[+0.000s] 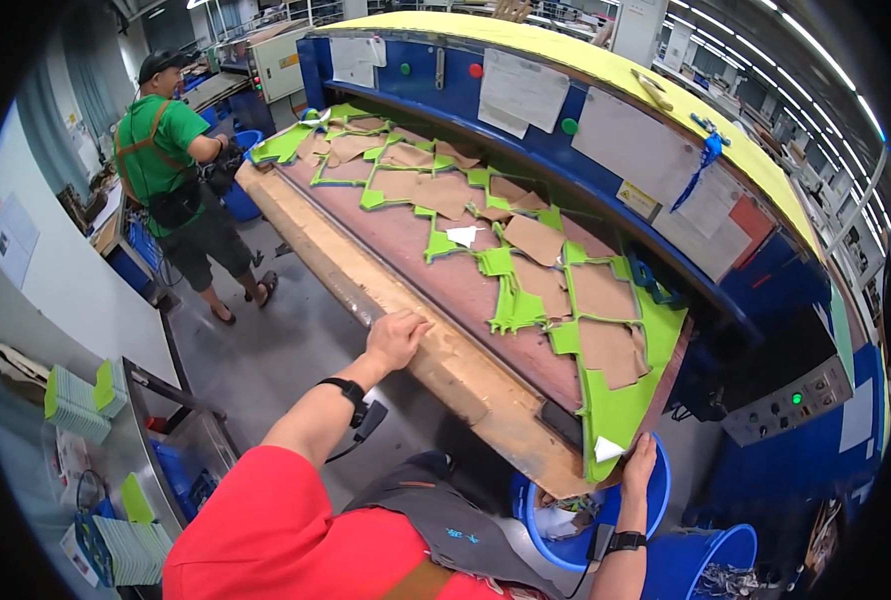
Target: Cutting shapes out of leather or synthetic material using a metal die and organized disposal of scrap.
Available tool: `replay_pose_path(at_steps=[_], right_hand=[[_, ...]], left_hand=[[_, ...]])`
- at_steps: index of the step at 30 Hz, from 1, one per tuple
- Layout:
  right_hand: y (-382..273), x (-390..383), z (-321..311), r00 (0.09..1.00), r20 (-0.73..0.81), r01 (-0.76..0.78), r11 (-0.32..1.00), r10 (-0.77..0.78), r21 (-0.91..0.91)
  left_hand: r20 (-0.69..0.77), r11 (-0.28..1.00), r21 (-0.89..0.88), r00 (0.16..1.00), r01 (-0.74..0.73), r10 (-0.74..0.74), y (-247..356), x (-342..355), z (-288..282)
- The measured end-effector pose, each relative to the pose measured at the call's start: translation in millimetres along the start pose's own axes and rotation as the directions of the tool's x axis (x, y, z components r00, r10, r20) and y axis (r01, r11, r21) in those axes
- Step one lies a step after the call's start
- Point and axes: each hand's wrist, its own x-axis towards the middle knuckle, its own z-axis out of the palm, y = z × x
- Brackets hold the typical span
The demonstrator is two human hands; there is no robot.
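your right hand (640, 462) is closed on the near corner of the green sheet (621, 410), fingers curled over its edge just beside a small white scrap (607, 449). your left hand (397, 337) lies flat and open on the wooden front edge of the bench (406, 320), holding nothing. the sheet runs away from you along the cutting bed, a skeleton of thin green strips around brown cut pieces (596, 292). it looks light, soft and floppy (the narrow webs would likely tear if yanked), so i'd judge the wide solid corner you hold the safest grip. a blue bin (656, 500) sits under that corner.
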Motion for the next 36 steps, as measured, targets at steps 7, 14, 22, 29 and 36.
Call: replay_pose_path(at_steps=[7, 14, 22, 29, 36], right_hand=[[-46, -29, -1, 0.978, -0.19, 0.023, 0.953, -0.084, -0.303], [-183, -133, 91, 0.869, 0.231, 0.486, 0.846, -0.439, -0.22], [-247, -150, 227, 0.773, 0.434, 0.62, 0.698, -0.463, -0.359], [-262, -129, 224, 0.81, 0.575, 0.41, 0.811, -0.113, -0.417], [-345, -51, 230, 0.693, 0.714, 0.547, 0.569, 0.105, -0.614]], left_hand=[[0.0, 0.996, -0.056, 0.997, -0.072, 0.072, -10, 4, -3], [0.063, 0.979, -0.146, 0.986, -0.142, 0.153, -15, 11, -8], [0.54, 0.829, -0.556, 0.735, -0.055, 0.411, -50, 48, -56], [0.831, 0.824, -0.494, 0.428, 0.278, 0.354, -123, 136, -74], [0.423, 0.9, -0.434, 0.891, 0.037, 0.167, -242, 298, -71]])
